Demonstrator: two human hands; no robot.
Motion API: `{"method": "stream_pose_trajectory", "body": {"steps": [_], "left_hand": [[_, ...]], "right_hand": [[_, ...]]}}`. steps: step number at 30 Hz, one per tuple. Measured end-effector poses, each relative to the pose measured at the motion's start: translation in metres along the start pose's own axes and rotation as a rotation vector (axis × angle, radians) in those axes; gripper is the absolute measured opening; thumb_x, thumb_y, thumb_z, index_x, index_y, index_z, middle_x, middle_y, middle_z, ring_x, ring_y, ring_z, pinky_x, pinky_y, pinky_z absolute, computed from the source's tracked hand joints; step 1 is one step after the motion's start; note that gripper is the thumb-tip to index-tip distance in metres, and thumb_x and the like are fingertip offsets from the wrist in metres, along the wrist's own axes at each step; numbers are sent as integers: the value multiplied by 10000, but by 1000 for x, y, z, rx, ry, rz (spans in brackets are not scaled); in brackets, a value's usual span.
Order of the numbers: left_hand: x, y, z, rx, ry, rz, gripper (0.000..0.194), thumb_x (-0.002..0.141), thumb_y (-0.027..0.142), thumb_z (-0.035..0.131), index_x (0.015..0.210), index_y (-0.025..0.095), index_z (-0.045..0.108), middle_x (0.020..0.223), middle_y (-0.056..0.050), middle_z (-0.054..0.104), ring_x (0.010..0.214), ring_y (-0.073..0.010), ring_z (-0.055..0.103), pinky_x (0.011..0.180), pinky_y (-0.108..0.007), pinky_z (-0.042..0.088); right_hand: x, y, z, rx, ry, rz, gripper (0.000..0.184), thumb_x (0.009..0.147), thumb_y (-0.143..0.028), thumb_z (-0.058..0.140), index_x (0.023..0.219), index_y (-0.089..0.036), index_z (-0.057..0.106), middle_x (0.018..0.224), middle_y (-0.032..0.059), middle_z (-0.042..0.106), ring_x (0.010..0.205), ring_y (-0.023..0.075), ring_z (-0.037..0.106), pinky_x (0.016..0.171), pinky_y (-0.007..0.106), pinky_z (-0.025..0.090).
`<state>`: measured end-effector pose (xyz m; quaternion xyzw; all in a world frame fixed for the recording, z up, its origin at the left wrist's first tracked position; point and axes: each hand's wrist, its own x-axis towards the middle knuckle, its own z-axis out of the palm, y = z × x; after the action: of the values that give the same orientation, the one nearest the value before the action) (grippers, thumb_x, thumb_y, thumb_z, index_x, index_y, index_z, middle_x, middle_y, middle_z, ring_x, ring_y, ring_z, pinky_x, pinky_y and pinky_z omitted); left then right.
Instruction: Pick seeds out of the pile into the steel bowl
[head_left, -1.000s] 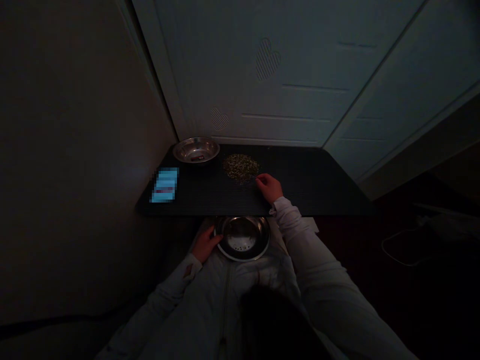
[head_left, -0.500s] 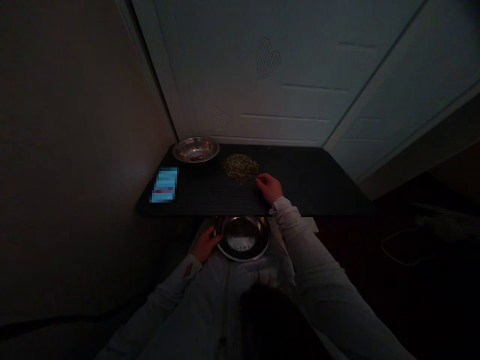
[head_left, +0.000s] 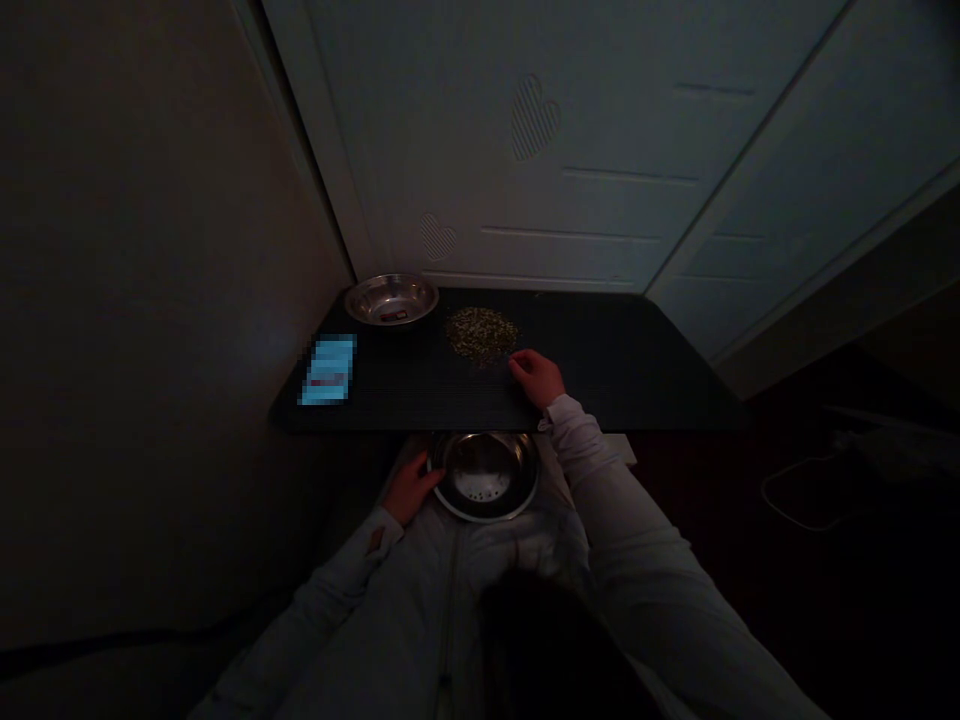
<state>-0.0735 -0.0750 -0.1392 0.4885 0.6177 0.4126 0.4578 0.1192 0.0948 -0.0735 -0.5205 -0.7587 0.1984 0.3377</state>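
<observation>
The room is dim. My left hand (head_left: 411, 488) grips the rim of a steel bowl (head_left: 486, 476) held on my lap just below the table edge; a few small grains lie in its bottom. My right hand (head_left: 537, 376) rests on the black table (head_left: 630, 370) with its fingers curled together at the near right edge of a pile of small greenish grains (head_left: 481, 335). What the fingertips pinch is too small to make out.
A second steel bowl (head_left: 391, 298) stands at the table's back left, with something small and reddish inside. A lit phone screen (head_left: 328, 370) lies at the left edge. A white door and a wall stand right behind the table.
</observation>
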Motion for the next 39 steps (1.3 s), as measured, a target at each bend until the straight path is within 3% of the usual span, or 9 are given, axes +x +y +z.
{"method": "stream_pose_trajectory", "body": {"steps": [39], "left_hand": [[-1, 3, 1, -15, 13, 10, 404, 618, 277, 529, 997, 138, 561, 1005, -61, 624, 954, -235, 530, 847, -353, 374]], "right_hand": [[-25, -10, -5, 31, -209, -70, 198, 708, -325, 486, 826, -193, 575, 736, 7, 625, 643, 105, 554, 615, 230, 417]]}}
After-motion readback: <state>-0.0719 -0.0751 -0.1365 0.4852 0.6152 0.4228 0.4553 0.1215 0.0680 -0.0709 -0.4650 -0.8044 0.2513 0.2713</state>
